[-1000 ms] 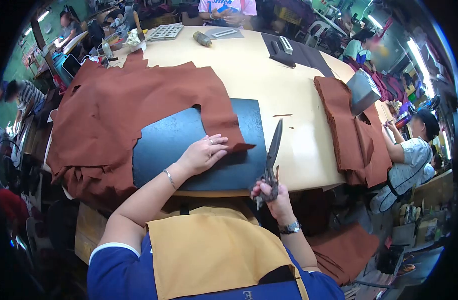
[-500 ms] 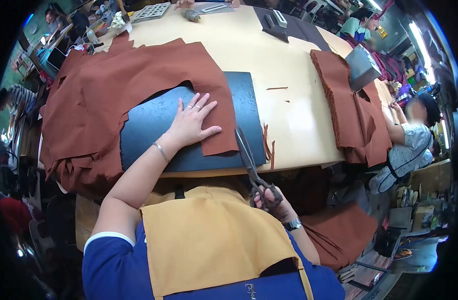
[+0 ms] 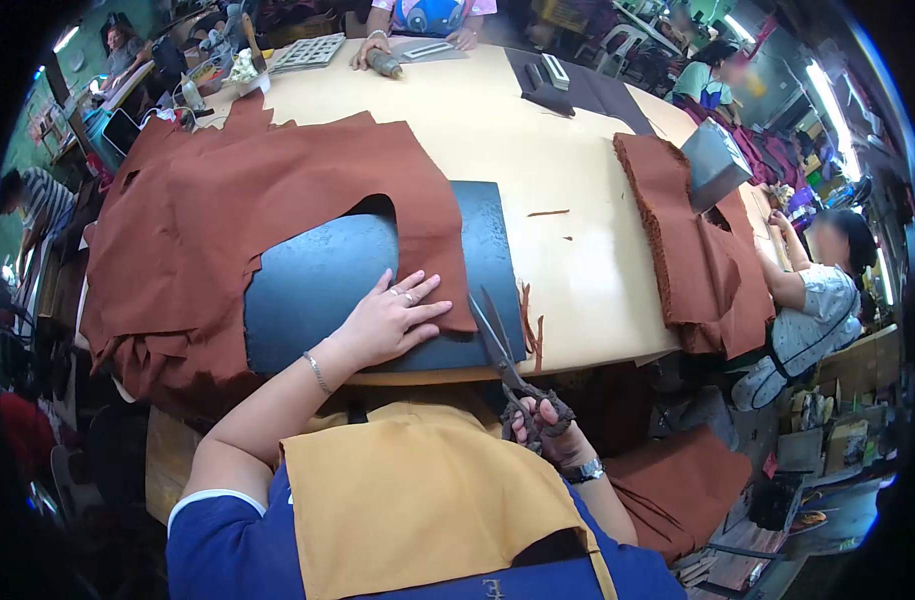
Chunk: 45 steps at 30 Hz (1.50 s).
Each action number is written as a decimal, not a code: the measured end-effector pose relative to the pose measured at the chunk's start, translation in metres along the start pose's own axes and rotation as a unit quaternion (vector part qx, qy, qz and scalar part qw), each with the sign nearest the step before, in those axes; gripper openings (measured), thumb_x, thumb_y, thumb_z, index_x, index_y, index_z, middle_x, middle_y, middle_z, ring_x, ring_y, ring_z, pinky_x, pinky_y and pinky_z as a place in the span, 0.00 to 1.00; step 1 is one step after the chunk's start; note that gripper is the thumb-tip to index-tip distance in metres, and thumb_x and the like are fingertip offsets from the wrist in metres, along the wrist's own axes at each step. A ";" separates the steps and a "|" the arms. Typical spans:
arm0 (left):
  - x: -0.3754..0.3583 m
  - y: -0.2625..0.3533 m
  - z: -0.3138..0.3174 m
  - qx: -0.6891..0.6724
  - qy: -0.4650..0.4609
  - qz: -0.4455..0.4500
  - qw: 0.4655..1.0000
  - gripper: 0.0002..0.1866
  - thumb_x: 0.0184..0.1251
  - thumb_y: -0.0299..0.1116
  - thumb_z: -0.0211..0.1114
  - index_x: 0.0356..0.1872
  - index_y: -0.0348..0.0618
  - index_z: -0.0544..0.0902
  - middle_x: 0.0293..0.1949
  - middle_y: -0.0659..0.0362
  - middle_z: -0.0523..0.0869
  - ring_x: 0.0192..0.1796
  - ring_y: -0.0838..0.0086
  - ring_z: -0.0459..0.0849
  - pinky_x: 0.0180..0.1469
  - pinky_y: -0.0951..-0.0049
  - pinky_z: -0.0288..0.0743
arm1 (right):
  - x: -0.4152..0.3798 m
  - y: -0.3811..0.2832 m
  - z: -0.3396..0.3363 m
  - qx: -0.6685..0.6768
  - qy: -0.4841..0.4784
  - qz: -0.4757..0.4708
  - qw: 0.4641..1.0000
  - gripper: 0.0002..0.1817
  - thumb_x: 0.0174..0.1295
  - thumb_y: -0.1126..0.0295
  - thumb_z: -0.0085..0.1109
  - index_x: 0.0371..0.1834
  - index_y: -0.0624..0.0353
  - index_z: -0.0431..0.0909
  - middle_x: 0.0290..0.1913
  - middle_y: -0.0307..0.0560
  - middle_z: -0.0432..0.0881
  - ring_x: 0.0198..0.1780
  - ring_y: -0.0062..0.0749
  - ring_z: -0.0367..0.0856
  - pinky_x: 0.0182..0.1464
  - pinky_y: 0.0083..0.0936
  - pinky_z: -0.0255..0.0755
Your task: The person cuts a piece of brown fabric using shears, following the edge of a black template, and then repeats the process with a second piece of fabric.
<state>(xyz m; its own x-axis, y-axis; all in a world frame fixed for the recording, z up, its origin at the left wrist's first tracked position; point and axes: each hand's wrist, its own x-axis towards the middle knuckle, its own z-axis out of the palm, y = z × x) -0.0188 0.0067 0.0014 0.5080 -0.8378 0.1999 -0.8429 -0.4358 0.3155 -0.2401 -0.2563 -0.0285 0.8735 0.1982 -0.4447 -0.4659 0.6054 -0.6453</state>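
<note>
- The right hand [image 3: 546,422] has its fingers through the wrapped handles of the scissors [image 3: 513,370], its grip clamped on them just off the near edge of the table [image 3: 538,150].
- From that grip the scissor blades run up and to the left, slightly parted, their tips at the lower right corner of the brown leather sheet [image 3: 278,190].
- The left hand [image 3: 390,322] lies flat with fingers spread, pressing the leather's lower flap down; its grip is open and wraps around nothing.
- Under that palm, beneath the leather, sits a dark cutting mat [image 3: 318,285], which shows through a large cut-out in the sheet.
- Just beyond the scissor tips, to the right, thin brown offcut strips [image 3: 531,325] lie on the mat's edge and the table.
- Farther right of the right hand's grip, a stack of brown leather pieces [image 3: 693,250] hangs over the table's edge, with a grey block [image 3: 713,160] resting at its far end.
- Across the table, another person's hands [image 3: 363,52] hold a cylindrical tool.
</note>
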 end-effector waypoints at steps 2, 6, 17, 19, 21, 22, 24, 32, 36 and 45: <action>0.001 0.004 0.003 0.010 0.034 -0.014 0.999 0.18 0.70 0.44 0.58 0.56 0.53 0.81 0.66 0.52 0.73 0.69 0.55 0.69 0.68 0.42 0.58 | -0.004 -0.006 0.006 -0.034 0.014 0.001 0.999 0.26 0.57 0.44 0.65 0.39 0.58 0.75 0.34 0.42 0.81 0.32 0.25 0.80 0.37 0.24 0.76; 0.003 0.009 0.005 -0.041 0.086 -0.051 0.994 0.13 0.71 0.39 0.58 0.51 0.51 0.82 0.56 0.54 0.82 0.61 0.58 0.78 0.67 0.44 0.61 | -0.007 -0.008 0.006 -0.042 -0.003 0.000 0.999 0.28 0.54 0.43 0.68 0.38 0.58 0.75 0.34 0.42 0.81 0.32 0.24 0.81 0.37 0.24 0.77; -0.005 0.035 0.012 -0.080 0.081 -0.029 0.993 0.11 0.71 0.38 0.57 0.48 0.49 0.82 0.53 0.54 0.84 0.58 0.61 0.81 0.65 0.48 0.67 | 0.006 -0.010 0.021 -0.085 0.010 -0.024 0.996 0.30 0.57 0.41 0.64 0.38 0.63 0.76 0.33 0.42 0.81 0.31 0.22 0.80 0.35 0.23 0.77; -0.006 0.037 0.011 -0.062 0.077 -0.021 0.995 0.11 0.71 0.38 0.57 0.48 0.49 0.82 0.54 0.54 0.84 0.59 0.62 0.80 0.65 0.48 0.67 | 0.009 -0.010 0.023 -0.093 0.026 -0.033 0.995 0.31 0.57 0.41 0.63 0.38 0.64 0.77 0.31 0.41 0.81 0.29 0.21 0.80 0.33 0.22 0.77; -0.006 0.039 0.009 -0.056 0.075 -0.022 0.995 0.11 0.71 0.39 0.57 0.47 0.49 0.83 0.54 0.54 0.84 0.60 0.62 0.79 0.65 0.49 0.67 | 0.011 -0.010 0.021 -0.120 0.025 -0.033 0.992 0.31 0.57 0.40 0.63 0.37 0.64 0.77 0.29 0.41 0.80 0.28 0.22 0.79 0.32 0.22 0.77; -0.006 0.041 0.007 -0.051 0.078 -0.018 0.995 0.11 0.71 0.39 0.57 0.47 0.49 0.83 0.54 0.55 0.84 0.60 0.62 0.79 0.64 0.49 0.67 | 0.012 -0.010 0.021 -0.133 0.025 -0.033 0.990 0.31 0.57 0.40 0.63 0.36 0.64 0.77 0.28 0.41 0.80 0.27 0.22 0.79 0.32 0.22 0.76; -0.006 0.045 0.001 -0.041 0.085 -0.010 0.995 0.12 0.70 0.39 0.57 0.48 0.49 0.83 0.54 0.55 0.84 0.60 0.62 0.79 0.64 0.50 0.67 | 0.009 -0.013 0.027 -0.130 0.036 -0.029 0.990 0.29 0.57 0.41 0.64 0.33 0.62 0.78 0.27 0.39 0.80 0.27 0.20 0.79 0.32 0.19 0.76; 0.018 0.012 -0.003 0.058 0.028 -0.033 0.997 0.28 0.63 0.54 0.62 0.61 0.51 0.76 0.70 0.54 0.67 0.72 0.56 0.63 0.69 0.47 0.56 | 0.004 -0.003 0.020 -0.111 0.031 -0.036 0.993 0.31 0.56 0.40 0.64 0.34 0.63 0.78 0.28 0.41 0.80 0.27 0.22 0.79 0.34 0.21 0.75; 0.018 0.004 0.009 0.086 -0.022 -0.138 0.987 0.42 0.60 0.68 0.56 0.72 0.56 0.63 0.76 0.53 0.55 0.77 0.53 0.48 0.69 0.30 0.39 | -0.002 0.000 0.009 -0.101 0.006 -0.028 0.995 0.31 0.55 0.39 0.65 0.34 0.62 0.77 0.32 0.41 0.81 0.29 0.22 0.80 0.35 0.19 0.75; 0.013 0.007 0.008 0.091 -0.010 -0.154 0.984 0.41 0.59 0.64 0.59 0.71 0.57 0.64 0.76 0.54 0.55 0.77 0.54 0.49 0.69 0.29 0.41 | -0.010 0.000 0.008 -0.074 0.005 -0.031 0.997 0.32 0.55 0.39 0.64 0.34 0.63 0.78 0.29 0.40 0.80 0.29 0.21 0.79 0.34 0.18 0.74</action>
<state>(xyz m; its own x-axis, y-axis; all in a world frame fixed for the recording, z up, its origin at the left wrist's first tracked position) -0.0190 -0.0096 -0.0010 0.7427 -0.6619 0.1018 -0.6677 -0.7204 0.1875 -0.2473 -0.2517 -0.0191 0.8998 0.1564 -0.4074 -0.4283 0.4953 -0.7559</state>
